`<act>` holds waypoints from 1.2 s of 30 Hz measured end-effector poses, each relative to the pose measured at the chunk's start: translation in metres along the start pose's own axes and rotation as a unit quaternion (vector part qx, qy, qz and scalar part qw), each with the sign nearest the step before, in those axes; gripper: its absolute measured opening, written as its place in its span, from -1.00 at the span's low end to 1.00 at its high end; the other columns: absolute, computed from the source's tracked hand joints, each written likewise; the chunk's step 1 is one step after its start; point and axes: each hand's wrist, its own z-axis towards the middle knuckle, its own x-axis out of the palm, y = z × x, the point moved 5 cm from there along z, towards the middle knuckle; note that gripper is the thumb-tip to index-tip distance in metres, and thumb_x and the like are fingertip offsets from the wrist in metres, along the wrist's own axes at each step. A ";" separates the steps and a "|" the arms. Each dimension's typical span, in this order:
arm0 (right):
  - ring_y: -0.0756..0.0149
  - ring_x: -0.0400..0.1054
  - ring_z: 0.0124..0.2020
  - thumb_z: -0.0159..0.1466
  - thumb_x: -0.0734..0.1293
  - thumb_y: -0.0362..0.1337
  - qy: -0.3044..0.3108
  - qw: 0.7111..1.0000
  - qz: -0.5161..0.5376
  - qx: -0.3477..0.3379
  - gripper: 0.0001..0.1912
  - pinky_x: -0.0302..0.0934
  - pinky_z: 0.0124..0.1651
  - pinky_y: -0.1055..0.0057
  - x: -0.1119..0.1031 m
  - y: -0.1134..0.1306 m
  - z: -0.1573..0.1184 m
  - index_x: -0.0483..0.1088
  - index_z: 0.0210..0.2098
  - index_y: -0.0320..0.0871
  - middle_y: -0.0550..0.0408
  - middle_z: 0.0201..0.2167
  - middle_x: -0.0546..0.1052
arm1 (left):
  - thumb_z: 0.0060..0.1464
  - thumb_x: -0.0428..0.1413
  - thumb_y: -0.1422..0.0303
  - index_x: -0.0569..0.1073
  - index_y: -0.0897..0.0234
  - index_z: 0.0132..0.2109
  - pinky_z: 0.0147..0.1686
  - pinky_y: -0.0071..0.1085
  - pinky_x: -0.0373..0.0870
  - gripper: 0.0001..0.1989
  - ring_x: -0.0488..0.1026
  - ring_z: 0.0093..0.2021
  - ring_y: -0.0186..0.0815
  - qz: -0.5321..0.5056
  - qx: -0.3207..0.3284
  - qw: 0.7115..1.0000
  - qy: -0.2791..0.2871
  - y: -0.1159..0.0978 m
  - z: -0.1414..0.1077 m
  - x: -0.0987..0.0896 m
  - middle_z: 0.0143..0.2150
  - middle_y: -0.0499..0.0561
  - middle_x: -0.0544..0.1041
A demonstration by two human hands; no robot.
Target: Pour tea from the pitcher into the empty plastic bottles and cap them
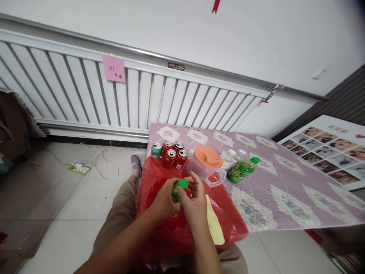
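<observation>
A small-looking green bottle (pixel 182 184) with a bright green cap stands upright between my hands, most of its body hidden by fingers. My left hand (pixel 165 198) wraps it from the left. From the right, my right hand (pixel 194 195) closes on it, thumb near the cap. Beneath both hands lies a red plastic sheet or bag (pixel 148 179) over the table corner. A pale yellow cloth (pixel 215 224) sits by my right wrist. Just beyond my fingers is a clear plastic pitcher (pixel 196 167) with an orange lid (pixel 207 156).
Several red drink cans (pixel 170 158) and one teal can (pixel 156 150) cluster left of the pitcher. Clear white-capped bottles (pixel 232 154) and another green bottle (pixel 241 172) stand right. Behind the patterned tablecloth (pixel 256 205) runs a white radiator (pixel 159 95); a power strip (pixel 79 168) lies on the floor.
</observation>
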 end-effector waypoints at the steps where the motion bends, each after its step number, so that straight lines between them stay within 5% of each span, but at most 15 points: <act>1: 0.20 0.41 -0.03 0.15 0.41 -0.18 0.001 1.000 0.005 0.001 -0.36 0.31 0.07 0.18 0.000 0.000 0.000 0.27 0.21 -0.04 -0.01 -0.03 0.48 | -0.12 0.25 0.48 0.30 0.26 0.11 0.04 -0.17 0.46 -0.40 0.48 0.04 -0.09 -0.001 0.001 1.000 0.002 0.000 0.000 0.000 0.06 0.19 0.46; 8: 0.19 0.36 0.09 0.17 0.38 -0.22 0.023 0.999 0.034 0.007 -0.36 0.25 0.16 0.16 0.003 0.004 -0.003 0.24 0.24 -0.02 -0.04 0.11 0.45 | -0.11 0.24 0.47 0.32 0.31 0.10 0.01 -0.19 0.46 -0.43 0.48 -0.01 -0.12 0.014 0.005 1.000 0.001 -0.002 0.000 -0.001 0.03 0.18 0.47; 18: 0.19 0.39 0.04 0.20 0.35 -0.19 0.019 0.999 0.033 0.002 -0.43 0.27 0.13 0.14 0.004 0.005 -0.002 0.27 0.20 -0.05 -0.05 0.04 0.47 | -0.09 0.24 0.43 0.30 0.31 0.10 0.01 -0.17 0.46 -0.43 0.48 0.01 -0.11 0.006 -0.004 1.000 0.002 -0.004 0.000 -0.001 0.05 0.20 0.46; 23: 0.15 0.34 0.12 0.11 0.42 -0.21 -0.001 1.000 0.030 -0.002 -0.31 0.21 0.20 0.09 0.003 0.004 -0.001 0.22 0.22 -0.03 -0.08 0.15 0.42 | -0.13 0.22 0.46 0.30 0.33 0.10 0.03 -0.14 0.45 -0.41 0.48 0.01 -0.08 0.003 0.003 1.000 -0.002 -0.004 0.000 -0.001 0.04 0.21 0.46; 36: 0.20 0.42 -0.15 0.06 0.44 -0.16 0.008 0.999 0.026 0.028 -0.69 0.32 -0.03 0.24 0.001 -0.001 0.004 0.45 -0.21 -0.10 0.06 -0.23 0.54 | -0.16 0.22 0.49 0.30 0.31 0.09 0.00 -0.19 0.46 -0.41 0.48 0.00 -0.13 0.011 -0.006 1.000 0.000 -0.003 0.000 -0.001 0.01 0.16 0.46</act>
